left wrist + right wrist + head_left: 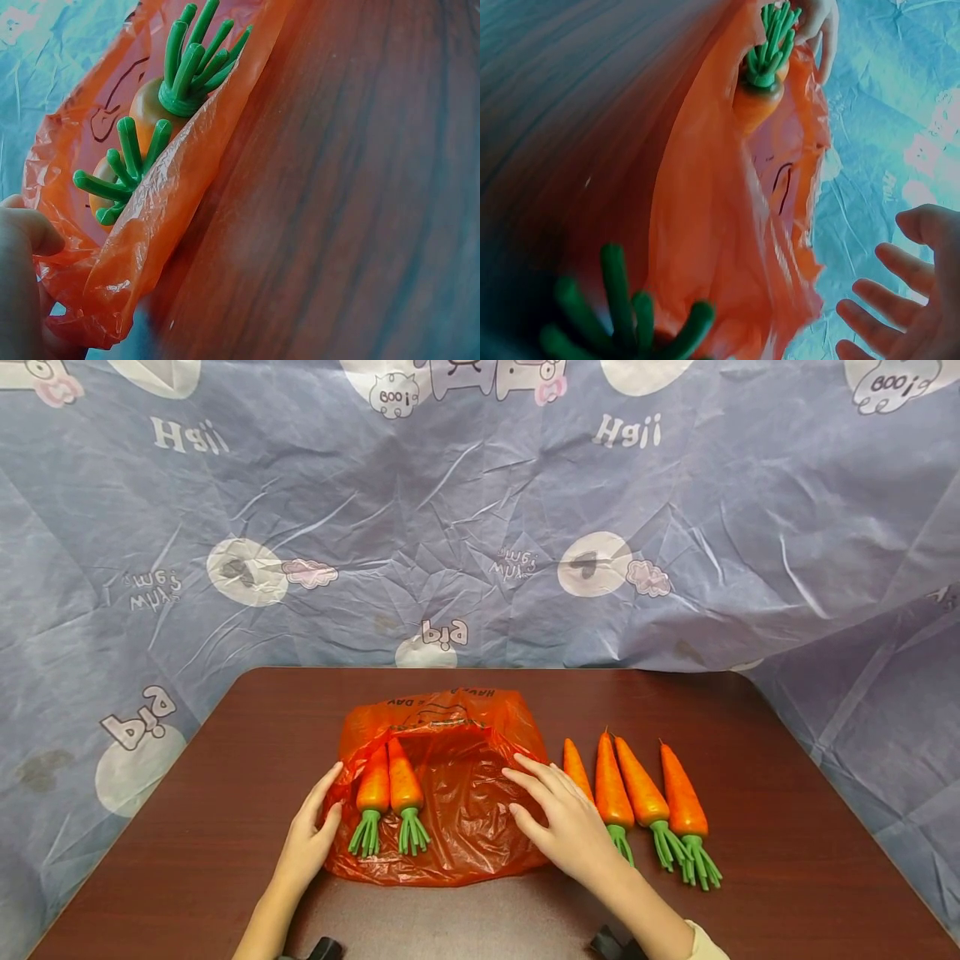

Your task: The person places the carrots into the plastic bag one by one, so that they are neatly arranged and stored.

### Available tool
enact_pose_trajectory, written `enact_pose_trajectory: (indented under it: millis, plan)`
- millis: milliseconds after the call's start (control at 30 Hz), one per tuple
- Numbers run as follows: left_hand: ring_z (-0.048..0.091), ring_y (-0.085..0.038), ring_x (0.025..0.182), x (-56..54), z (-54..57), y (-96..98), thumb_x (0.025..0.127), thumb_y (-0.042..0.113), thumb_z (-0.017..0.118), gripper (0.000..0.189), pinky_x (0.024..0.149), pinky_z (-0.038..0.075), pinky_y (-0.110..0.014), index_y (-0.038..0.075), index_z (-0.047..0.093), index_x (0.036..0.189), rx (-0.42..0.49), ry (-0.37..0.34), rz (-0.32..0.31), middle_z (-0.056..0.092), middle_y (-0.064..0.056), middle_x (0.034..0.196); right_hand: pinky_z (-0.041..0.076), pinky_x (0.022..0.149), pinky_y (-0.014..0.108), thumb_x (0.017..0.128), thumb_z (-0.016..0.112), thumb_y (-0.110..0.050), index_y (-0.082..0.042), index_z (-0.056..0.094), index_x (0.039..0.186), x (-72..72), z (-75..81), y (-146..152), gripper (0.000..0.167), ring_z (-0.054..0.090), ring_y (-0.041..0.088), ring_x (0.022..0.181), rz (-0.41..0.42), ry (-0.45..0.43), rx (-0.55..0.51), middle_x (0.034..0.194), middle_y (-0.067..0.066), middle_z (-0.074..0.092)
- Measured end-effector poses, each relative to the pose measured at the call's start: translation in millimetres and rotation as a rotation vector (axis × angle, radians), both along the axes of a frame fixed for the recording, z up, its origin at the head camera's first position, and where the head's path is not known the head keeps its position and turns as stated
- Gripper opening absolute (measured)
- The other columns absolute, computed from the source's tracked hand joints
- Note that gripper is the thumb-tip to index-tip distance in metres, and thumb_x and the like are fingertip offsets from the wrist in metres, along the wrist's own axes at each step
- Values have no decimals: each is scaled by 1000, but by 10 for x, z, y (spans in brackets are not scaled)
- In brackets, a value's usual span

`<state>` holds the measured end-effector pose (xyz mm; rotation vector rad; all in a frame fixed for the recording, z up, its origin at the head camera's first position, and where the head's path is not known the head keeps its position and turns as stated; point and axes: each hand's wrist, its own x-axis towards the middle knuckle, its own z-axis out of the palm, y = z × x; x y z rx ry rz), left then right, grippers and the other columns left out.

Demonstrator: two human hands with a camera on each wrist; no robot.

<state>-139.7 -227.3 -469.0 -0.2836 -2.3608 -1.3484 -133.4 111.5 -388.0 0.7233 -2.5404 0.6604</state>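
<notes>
A red plastic bag [480, 852] lies on the table with its mouth toward me. Inside, at its left, two carrots [406, 781] lie side by side, green tops facing me. My left hand [306, 835] holds the bag's left edge; in the left wrist view its thumb [41, 234] bends over the crumpled plastic. My right hand [566, 822] hovers at the bag's right edge, fingers spread and nothing in its grasp. Just beyond that hand, several more carrots [681, 789] lie on the table; the nearest is partly hidden behind the hand.
The dark brown wooden table [780, 827] reaches back to a hanging blue-grey printed cloth [465, 502]. Dark objects [326, 948] show at the bottom edge near both wrists. Green carrot stems [626, 315] stand close to the right wrist camera.
</notes>
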Motion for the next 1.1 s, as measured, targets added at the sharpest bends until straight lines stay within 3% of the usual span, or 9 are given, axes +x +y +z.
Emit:
enact_pose_trajectory:
  millis: [467,967,1100]
  plan:
    - [26,19,123,-3,2,0,88,-3,50,55,96,19,2,16,39,139,8,-2,-6,40,-15,140,32,103,47,82,65,-24,-20,57,122,68,28,354,41,47,26,121,-112,-19,13,133,0,50]
    - [26,18,124,-6,-18,-1,88,-4,49,55,97,20,2,15,39,138,15,15,-12,40,-8,141,32,98,54,79,67,-16,-19,56,122,116,-82,804,45,46,33,119,-203,-27,-31,131,8,51]
    - [26,21,121,77,159,75,86,-9,49,52,95,19,3,3,40,136,8,32,-8,41,-18,138,28,104,50,79,67,-16,-19,56,123,100,-116,935,46,44,36,119,-212,-18,-30,133,8,48]
